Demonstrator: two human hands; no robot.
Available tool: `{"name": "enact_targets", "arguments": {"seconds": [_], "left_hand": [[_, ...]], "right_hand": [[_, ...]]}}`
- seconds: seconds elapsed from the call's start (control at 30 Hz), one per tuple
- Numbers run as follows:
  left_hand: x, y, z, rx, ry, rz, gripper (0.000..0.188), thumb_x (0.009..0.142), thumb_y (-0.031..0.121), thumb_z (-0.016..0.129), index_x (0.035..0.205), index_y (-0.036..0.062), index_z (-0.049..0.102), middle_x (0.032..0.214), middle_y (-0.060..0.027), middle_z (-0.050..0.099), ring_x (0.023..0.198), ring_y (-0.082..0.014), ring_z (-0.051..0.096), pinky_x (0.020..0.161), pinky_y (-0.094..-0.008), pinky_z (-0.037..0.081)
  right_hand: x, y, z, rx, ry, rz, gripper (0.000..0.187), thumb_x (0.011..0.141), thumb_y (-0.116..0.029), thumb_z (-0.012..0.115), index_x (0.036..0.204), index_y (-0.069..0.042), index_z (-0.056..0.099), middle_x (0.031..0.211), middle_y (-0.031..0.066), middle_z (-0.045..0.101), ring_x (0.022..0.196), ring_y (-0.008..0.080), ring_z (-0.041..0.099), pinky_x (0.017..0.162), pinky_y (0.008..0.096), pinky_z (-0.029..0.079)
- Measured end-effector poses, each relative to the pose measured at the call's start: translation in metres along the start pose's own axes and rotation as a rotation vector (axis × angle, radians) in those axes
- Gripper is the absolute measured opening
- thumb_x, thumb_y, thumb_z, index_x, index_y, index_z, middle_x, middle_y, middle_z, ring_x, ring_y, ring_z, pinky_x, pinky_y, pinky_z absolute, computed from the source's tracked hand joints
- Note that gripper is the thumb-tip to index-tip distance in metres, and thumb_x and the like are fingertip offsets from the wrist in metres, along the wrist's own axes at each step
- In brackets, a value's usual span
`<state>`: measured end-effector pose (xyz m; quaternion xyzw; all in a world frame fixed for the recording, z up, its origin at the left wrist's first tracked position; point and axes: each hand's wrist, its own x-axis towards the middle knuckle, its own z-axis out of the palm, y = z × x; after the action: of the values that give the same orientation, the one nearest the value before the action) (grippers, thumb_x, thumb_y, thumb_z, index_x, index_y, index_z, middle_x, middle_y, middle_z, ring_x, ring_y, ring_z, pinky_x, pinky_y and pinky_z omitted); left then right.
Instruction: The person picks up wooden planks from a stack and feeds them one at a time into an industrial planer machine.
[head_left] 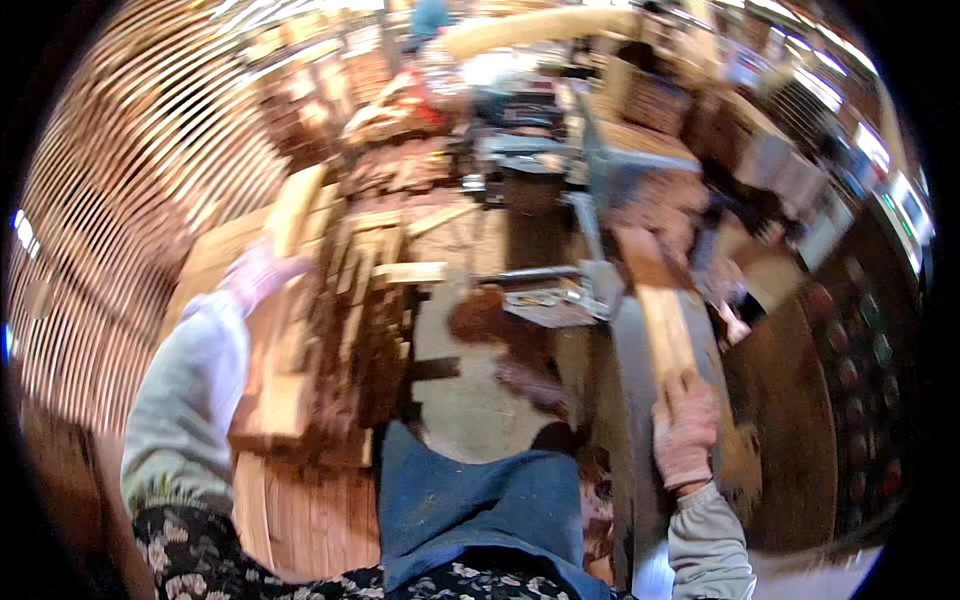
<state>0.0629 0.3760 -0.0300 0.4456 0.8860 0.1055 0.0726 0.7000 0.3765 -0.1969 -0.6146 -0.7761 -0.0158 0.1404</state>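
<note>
My right hand, in a pinkish work glove, is closed round the near end of a pale wooden strip. The strip lies lengthwise along the flat grey metal bed of a machine on my right. My left hand, gloved alike and smeared by motion, reaches out to a wood stack. It grips the near end of a light wooden board on top, thumb across it; its other fingers are partly hidden.
A metal bracket with a dark bar juts between the stack and the machine bed. A dark panel with several round buttons stands at the right. Slatted wood fills the left. Reddish sawdust lies on the floor.
</note>
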Motion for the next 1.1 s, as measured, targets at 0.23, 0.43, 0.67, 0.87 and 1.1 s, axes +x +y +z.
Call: {"name": "enact_targets", "arguments": {"seconds": [0.23, 0.43, 0.67, 0.87, 1.1], "left_hand": [[-0.003, 0.005, -0.016, -0.244, -0.008, 0.079, 0.076, 0.081, 0.035, 0.084, 0.14, -0.0034, 0.058, 0.127, -0.0253, 0.07, 0.115, -0.0335, 0.068, 0.103, -0.0408, 0.051], [-0.054, 0.114, 0.044, -1.3, -0.025, 0.458, 0.054, 0.088, 0.033, 0.08, 0.13, 0.0024, 0.066, 0.104, -0.0119, 0.073, 0.089, -0.0203, 0.068, 0.079, -0.0337, 0.055], [-0.181, 0.241, 0.123, -1.578, -0.395, 0.537, 0.059, 0.098, 0.036, 0.072, 0.143, 0.0032, 0.051, 0.119, -0.014, 0.066, 0.105, -0.0249, 0.062, 0.096, -0.0401, 0.051], [-0.188, 0.157, 0.07, -0.705, -0.321, 1.048, 0.077, 0.097, 0.029, 0.073, 0.162, 0.0055, 0.038, 0.154, -0.0223, 0.056, 0.142, -0.0323, 0.054, 0.12, -0.0387, 0.042], [-0.097, -0.071, 0.011, -0.371, 0.19, 0.488, 0.063, 0.096, -0.006, 0.055, 0.157, 0.004, 0.049, 0.156, -0.0163, 0.056, 0.149, -0.027, 0.048, 0.125, -0.0356, 0.036]], "right_hand": [[0.12, -0.067, 0.022, 0.199, 0.109, -0.035, 0.045, 0.085, -0.013, 0.074, 0.13, -0.007, 0.07, 0.128, 0.0195, 0.069, 0.119, 0.039, 0.064, 0.104, 0.0478, 0.051], [0.07, -0.226, -0.02, 1.564, -0.412, -0.285, 0.089, 0.099, -0.03, 0.074, 0.169, -0.006, 0.025, 0.151, 0.0179, 0.054, 0.137, 0.0267, 0.055, 0.117, 0.0372, 0.043], [-0.045, -0.146, -0.086, 1.235, -0.351, 0.253, 0.102, 0.083, -0.024, 0.077, 0.169, -0.006, 0.026, 0.154, 0.0152, 0.053, 0.131, 0.0235, 0.058, 0.11, 0.0316, 0.046], [-0.231, -0.05, -0.092, -0.014, -0.141, 0.417, 0.108, 0.066, -0.038, 0.088, 0.158, -0.004, 0.043, 0.128, 0.0244, 0.065, 0.114, 0.0441, 0.064, 0.094, 0.0483, 0.055], [-0.221, -0.019, -0.046, -0.024, 0.345, 0.411, 0.107, 0.064, -0.028, 0.09, 0.158, -0.004, 0.045, 0.137, 0.0272, 0.06, 0.12, 0.0463, 0.061, 0.103, 0.0538, 0.05]]}}
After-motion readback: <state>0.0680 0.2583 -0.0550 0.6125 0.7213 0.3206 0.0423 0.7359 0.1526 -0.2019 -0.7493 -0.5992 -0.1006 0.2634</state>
